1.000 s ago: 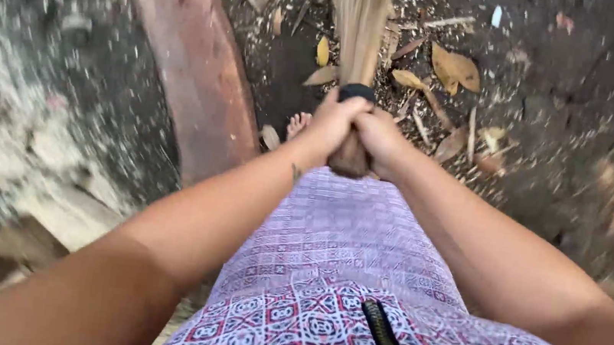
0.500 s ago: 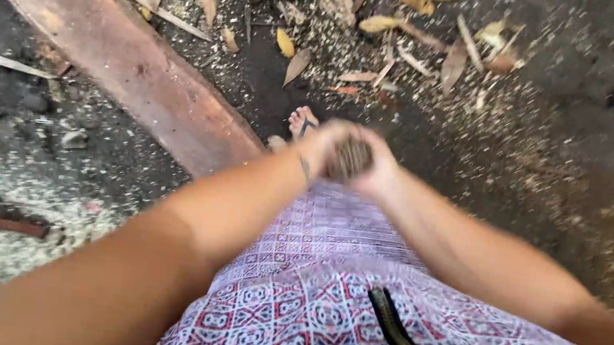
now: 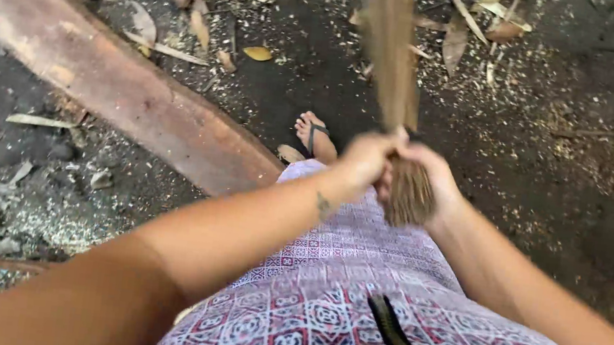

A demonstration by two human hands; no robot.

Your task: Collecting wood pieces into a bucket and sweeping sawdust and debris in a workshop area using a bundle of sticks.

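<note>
Stick broom (image 3: pixel 397 90): bundled end clamped between your left hand (image 3: pixel 366 160) and right hand (image 3: pixel 433 181), bristles blurred, pointing away over the dirt ground (image 3: pixel 556 147). Sandalled foot (image 3: pixel 315 136) just left of your hands; wooden plank (image 3: pixel 103 72) farther left among dry leaves (image 3: pixel 193 25).

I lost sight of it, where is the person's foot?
In the head view, the foot in a sandal stands on the dark ground near the middle, just left of the left hand, beside the lower end of the long wooden plank.

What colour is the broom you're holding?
The stick broom is brown, a bundle of thin stiff sticks; the head view shows it, though blurred.
</note>
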